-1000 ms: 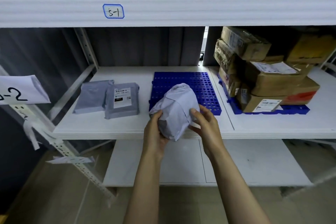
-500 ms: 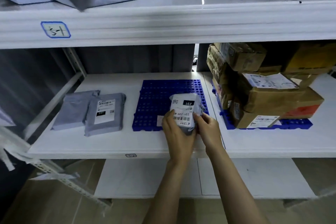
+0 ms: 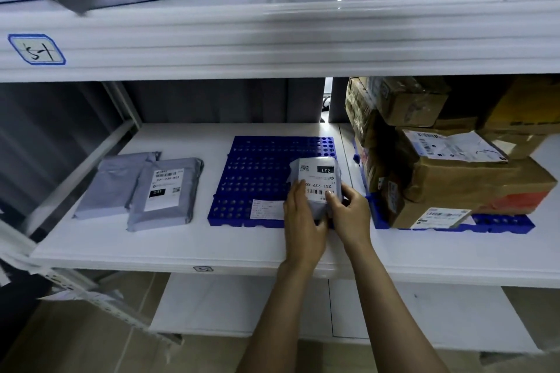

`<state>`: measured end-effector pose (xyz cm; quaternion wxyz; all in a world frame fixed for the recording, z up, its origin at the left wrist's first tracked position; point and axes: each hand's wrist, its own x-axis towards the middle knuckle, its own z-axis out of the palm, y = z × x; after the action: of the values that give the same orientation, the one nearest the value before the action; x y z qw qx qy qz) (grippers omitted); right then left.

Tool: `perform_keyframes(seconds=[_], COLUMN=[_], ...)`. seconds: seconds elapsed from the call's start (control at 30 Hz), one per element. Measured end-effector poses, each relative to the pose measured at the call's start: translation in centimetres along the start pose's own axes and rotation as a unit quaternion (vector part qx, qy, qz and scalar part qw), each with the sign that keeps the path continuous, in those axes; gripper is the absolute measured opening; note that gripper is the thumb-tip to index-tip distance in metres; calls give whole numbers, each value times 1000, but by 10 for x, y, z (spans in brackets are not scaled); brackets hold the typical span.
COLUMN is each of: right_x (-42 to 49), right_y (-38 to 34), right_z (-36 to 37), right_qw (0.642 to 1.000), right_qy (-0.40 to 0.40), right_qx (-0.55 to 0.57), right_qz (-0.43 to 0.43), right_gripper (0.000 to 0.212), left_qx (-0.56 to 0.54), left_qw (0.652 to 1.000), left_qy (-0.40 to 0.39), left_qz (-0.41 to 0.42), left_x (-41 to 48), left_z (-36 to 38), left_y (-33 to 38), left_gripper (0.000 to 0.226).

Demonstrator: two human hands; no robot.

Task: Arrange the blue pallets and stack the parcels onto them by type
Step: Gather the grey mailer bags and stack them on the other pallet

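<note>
white shelving (image 3: 272,39), tan floor (image 3: 75,342)

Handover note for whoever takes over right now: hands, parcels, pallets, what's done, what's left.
Hands: the left hand grips the grey parcel from its left side and the right hand holds it from the right.
Parcel: label up, at the front right corner of the middle blue pallet, not released.
The right blue pallet carries the stacked cardboard boxes.
Two grey mailers lie flat on the shelf, left of the middle pallet and off it.
Done: both pallets laid, boxes stacked.
Left: release the parcel, then probably move the two mailers onto the middle pallet.
</note>
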<state>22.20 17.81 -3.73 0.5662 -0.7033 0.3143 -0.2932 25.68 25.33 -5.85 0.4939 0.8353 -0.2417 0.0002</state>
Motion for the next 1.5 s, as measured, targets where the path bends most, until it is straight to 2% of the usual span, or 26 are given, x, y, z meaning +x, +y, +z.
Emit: perform_keyframes(seconds=[0.2, 0.33, 0.5, 0.6, 0.7, 0.87, 1.0, 1.13, 1.27, 1.5], right_x=[13, 14, 8, -2, -15, -40, -66, -87, -98, -98], right_y=[2, 0, -12, -30, -46, -59, -61, -62, -60, -56], right_z=[6, 10, 20, 33, 56, 112, 159, 201, 231, 264], right_qw=[998, 997, 984, 976, 975, 983, 991, 988, 980, 974], right_qy=[14, 29, 103, 134, 131, 56, -54, -153, -199, -217], right_qx=[-44, -61, -120, -126, -103, -62, -28, -8, -1, -16], right_qz=[-31, -44, -76, -118, -150, -162, -117, -29, 25, 68], right_gripper=[46, 49, 51, 48, 43, 44, 46, 47, 46, 49], left_qx=[6, 15, 1, 3, 16, 44, 51, 21, -23, -111], left_qw=[1000, 1000, 1000, 1000, 996, 988, 980, 966, 961, 959], left_qy=[9, 0, 3, 25, 77, 148, 184, 215, 205, 146], left_qz=[-1, -5, 10, 13, 30, 29, -50, -139, -187, -217], left_x=[24, 23, 21, 23, 25, 24, 19, 15, 16, 33], left_z=[-6, -10, -31, -57, -90, -149, -193, -227, -245, -264], left_y=[2, -3, -13, -21, -34, -68, -107, -138, -160, -176], left_gripper=[61, 62, 58, 59, 55, 50, 56, 58, 58, 64])
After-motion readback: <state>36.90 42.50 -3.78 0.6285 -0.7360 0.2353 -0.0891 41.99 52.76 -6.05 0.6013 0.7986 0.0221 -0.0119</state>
